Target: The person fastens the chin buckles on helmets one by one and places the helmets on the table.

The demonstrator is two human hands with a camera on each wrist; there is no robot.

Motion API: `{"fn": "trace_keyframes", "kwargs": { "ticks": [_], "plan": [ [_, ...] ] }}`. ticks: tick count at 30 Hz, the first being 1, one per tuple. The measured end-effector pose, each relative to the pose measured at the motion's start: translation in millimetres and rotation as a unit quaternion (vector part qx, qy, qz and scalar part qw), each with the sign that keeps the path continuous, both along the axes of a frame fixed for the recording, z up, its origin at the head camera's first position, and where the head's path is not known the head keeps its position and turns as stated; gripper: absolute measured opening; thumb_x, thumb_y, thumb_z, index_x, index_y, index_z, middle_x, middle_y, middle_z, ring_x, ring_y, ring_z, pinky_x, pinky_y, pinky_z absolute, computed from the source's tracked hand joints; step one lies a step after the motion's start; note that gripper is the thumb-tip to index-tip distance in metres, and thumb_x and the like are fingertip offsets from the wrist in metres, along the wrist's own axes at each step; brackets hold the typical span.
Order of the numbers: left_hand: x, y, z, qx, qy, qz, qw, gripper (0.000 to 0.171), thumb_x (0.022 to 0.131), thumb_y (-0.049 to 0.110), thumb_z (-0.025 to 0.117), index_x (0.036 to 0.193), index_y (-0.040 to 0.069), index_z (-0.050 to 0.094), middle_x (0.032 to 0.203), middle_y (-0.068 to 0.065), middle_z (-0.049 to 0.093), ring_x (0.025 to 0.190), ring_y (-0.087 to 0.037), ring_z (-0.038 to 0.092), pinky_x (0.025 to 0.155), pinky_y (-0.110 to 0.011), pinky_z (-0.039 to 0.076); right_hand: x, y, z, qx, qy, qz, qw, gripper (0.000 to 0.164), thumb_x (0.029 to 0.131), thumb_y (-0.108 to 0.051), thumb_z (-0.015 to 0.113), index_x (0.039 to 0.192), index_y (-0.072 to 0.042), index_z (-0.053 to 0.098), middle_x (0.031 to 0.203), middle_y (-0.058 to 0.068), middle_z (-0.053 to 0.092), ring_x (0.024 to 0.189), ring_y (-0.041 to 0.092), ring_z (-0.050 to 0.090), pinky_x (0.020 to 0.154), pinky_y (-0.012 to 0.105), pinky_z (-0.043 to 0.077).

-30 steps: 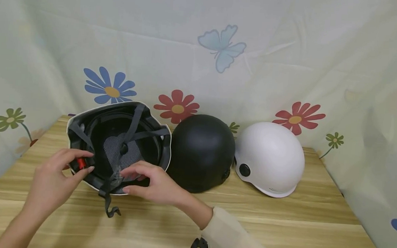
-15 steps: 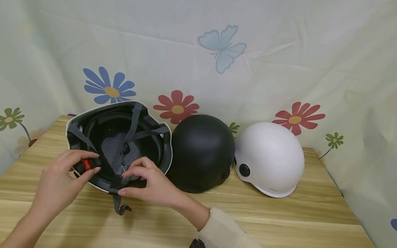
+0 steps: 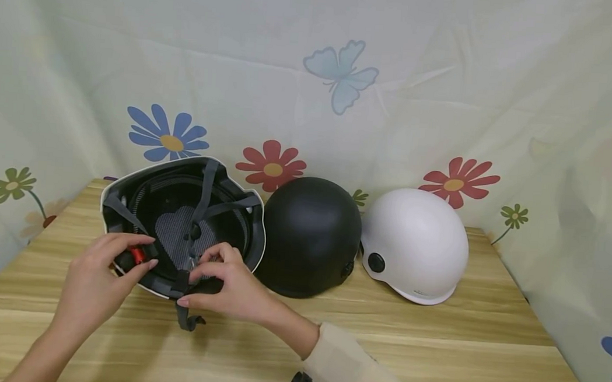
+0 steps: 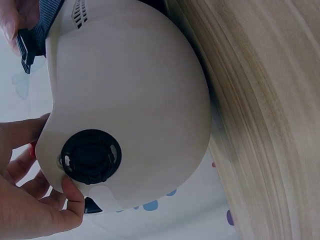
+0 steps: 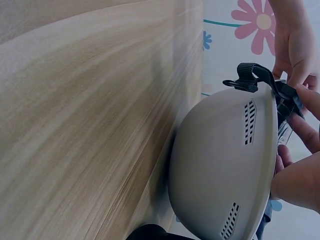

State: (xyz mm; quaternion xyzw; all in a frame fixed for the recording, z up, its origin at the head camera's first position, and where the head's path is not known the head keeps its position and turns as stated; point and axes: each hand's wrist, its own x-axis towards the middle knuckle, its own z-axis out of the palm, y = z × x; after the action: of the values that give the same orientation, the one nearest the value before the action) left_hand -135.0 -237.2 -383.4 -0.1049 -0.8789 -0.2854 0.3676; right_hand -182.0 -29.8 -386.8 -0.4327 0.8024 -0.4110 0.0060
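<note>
A white helmet (image 3: 169,226) lies tipped at the left of the table, its black padded inside toward me. My left hand (image 3: 90,277) pinches a red-and-black buckle (image 3: 138,255) at the helmet's lower left rim. In the left wrist view, a finger of that hand also rests on the white shell (image 4: 145,95), beside a round black disc (image 4: 92,156). My right hand (image 3: 237,286) pinches a dark chin strap (image 3: 181,313) at the front rim between thumb and fingers. The strap's curled loose end (image 5: 247,77) hangs outside the rim. A small clear piece lies by the right fingertips.
A black helmet (image 3: 311,235) stands close against the right side of the tipped one. Farther right is another white helmet (image 3: 415,244), dome up. All are on a wooden table (image 3: 458,364) before a flowered cloth (image 3: 229,75).
My left hand and the red-and-black buckle have shifted right, toward my right hand. The strap's loose end has also swung right. The other two helmets stay put.
</note>
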Motion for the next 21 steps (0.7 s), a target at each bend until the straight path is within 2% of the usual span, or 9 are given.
{"fn": "trace_keyframes", "kwargs": {
  "ticks": [6,14,17,21],
  "plan": [
    [-0.8,1,0.0,0.004,-0.011,0.015,0.9998,0.041,0.061,-0.002,0.080,0.098,0.003,0.064,0.089,-0.012,0.060,0.073,-0.017,0.046,0.052,-0.013,0.032,-0.6,1,-1.8,0.001,0.021,0.006,1.000,0.019,0.077,-0.019,0.075,0.092,-0.009,0.070,0.110,0.002,0.043,0.107,0.012,0.036,0.088,0.020,0.034],
    [-2.8,-3,-1.6,-0.002,0.002,0.007,1.0000,0.040,0.060,-0.003,0.081,0.096,0.004,0.065,0.088,-0.013,0.061,0.077,-0.023,0.049,0.057,-0.018,0.032,-1.7,6,-3.0,-0.052,0.044,0.023,0.997,0.014,0.077,-0.008,0.073,0.090,-0.002,0.069,0.110,0.006,0.049,0.104,0.014,0.044,0.087,0.017,0.037],
    [-3.6,-5,-1.0,-0.003,-0.003,0.007,1.0000,0.040,0.061,-0.003,0.080,0.096,0.004,0.064,0.090,-0.013,0.061,0.077,-0.022,0.049,0.056,-0.017,0.034,-3.6,11,-1.6,-0.059,0.025,0.034,0.997,0.013,0.079,-0.006,0.070,0.090,-0.001,0.067,0.111,0.007,0.051,0.106,0.013,0.047,0.086,0.017,0.040],
    [-4.5,-10,-1.2,0.004,-0.016,0.009,0.9998,0.038,0.063,-0.003,0.079,0.097,0.005,0.065,0.092,-0.013,0.061,0.071,-0.010,0.045,0.052,-0.014,0.034,-8.1,18,1.4,-0.063,-0.009,0.048,0.997,0.011,0.081,-0.004,0.068,0.091,0.000,0.066,0.111,0.007,0.055,0.105,0.013,0.050,0.081,0.019,0.045]
  ]
}}
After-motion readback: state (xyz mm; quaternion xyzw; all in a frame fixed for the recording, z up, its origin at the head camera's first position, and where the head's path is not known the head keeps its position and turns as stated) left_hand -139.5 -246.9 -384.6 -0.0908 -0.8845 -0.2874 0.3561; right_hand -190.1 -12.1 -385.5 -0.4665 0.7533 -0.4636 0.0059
